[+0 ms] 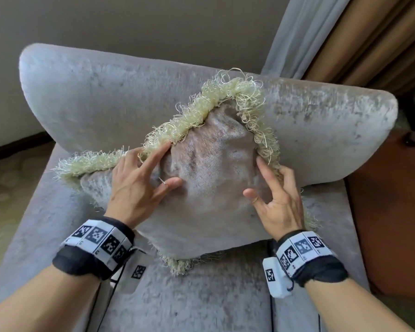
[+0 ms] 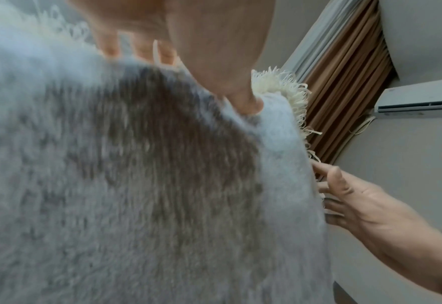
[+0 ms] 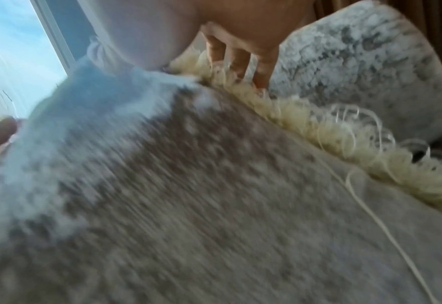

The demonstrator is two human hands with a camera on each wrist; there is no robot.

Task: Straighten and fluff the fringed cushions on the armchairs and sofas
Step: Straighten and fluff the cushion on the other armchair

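Both hands—left hand (image 1: pixel 139 185), right hand (image 1: pixel 277 200)—on cushion (image 1: pixel 211 188) between them.

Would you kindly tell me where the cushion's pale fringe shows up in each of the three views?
Head: the fringe arches over the cushion's upper edges, centre frame, between the left hand and right hand.
Left wrist: a short tuft right of centre, against the brown curtain.
Right wrist: a diagonal band from top centre to the right edge.
Shared landmark: the grey cushion face.
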